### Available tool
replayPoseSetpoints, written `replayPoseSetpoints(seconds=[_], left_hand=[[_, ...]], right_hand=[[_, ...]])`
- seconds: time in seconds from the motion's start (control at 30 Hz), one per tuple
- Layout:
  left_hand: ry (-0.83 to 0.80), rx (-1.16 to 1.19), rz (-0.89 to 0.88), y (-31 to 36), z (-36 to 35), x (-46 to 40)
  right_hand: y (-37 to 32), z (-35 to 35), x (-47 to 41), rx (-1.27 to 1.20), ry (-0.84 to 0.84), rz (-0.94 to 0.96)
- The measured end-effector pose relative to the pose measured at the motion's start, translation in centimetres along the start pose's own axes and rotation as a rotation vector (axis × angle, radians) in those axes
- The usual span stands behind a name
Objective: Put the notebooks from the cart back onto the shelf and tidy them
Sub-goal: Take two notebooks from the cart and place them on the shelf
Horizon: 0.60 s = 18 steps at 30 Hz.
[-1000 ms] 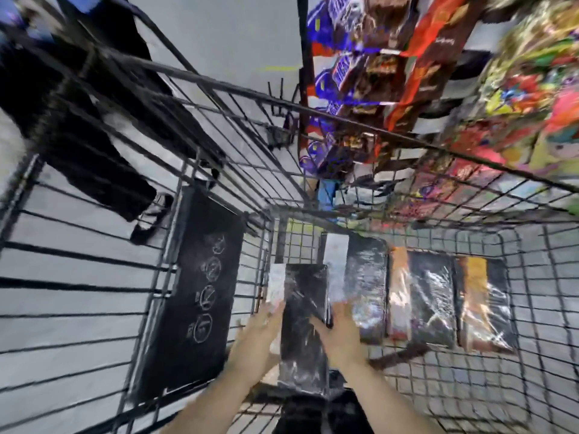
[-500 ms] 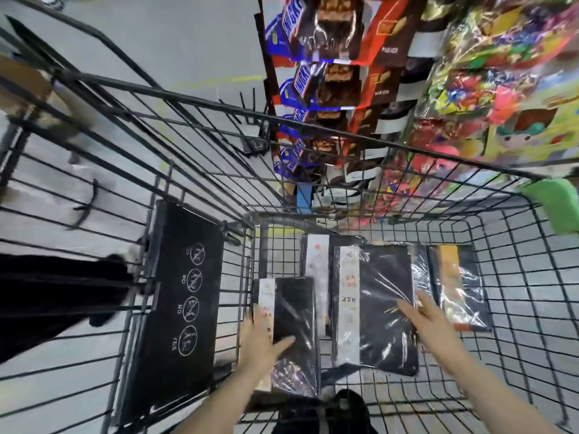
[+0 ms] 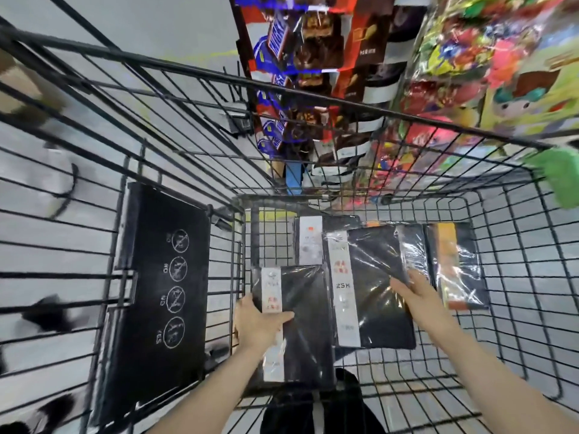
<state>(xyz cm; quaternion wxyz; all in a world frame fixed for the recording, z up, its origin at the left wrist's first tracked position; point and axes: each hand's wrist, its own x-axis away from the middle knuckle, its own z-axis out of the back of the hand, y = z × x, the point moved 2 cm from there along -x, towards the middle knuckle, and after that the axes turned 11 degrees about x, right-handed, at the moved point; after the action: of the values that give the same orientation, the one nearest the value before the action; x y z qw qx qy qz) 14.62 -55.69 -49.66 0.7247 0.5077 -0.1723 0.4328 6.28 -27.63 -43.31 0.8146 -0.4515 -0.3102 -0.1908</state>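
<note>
Left hand [image 3: 257, 324] grips the near notebook [image 3: 305, 324] in the cart [image 3: 517, 277], thumb over its label. Right hand [image 3: 416, 289] pinches the larger notebook [image 3: 376, 289] at its right edge. Both lie flat, long axes pointing away from the person.

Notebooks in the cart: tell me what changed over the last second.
The right hand left the small notebook and moved right to take hold of the larger 25K notebook, lifting its near edge over its neighbours. The left hand kept its grip on the small notebook. The orange-banded notebook stayed put.
</note>
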Motion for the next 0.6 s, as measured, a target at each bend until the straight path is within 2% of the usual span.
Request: replayPoseSetpoints(seconds=[0.1, 0.23, 0.43, 0.6], left_hand=[[-0.074, 0.094, -0.047, 0.8, 0.1, 0.8], [-0.204, 0.054, -0.216, 5.2, 1.2, 3.5], [-0.258, -0.015, -0.363, 14.4, 3.0, 8.8], [-0.216, 0.034, -0.539, 22.2, 1.2, 15.3]], right_hand=[[-0.1, 1.3, 0.5, 0.006, 0.031, -0.006], [-1.0, 4.2, 2.8, -0.012, 0.077, 0.037], [-3.5, 11.3, 8.1, -0.09, 0.181, 0.035], [-5.1, 19.0, 12.1, -0.213, 0.274, 0.114]])
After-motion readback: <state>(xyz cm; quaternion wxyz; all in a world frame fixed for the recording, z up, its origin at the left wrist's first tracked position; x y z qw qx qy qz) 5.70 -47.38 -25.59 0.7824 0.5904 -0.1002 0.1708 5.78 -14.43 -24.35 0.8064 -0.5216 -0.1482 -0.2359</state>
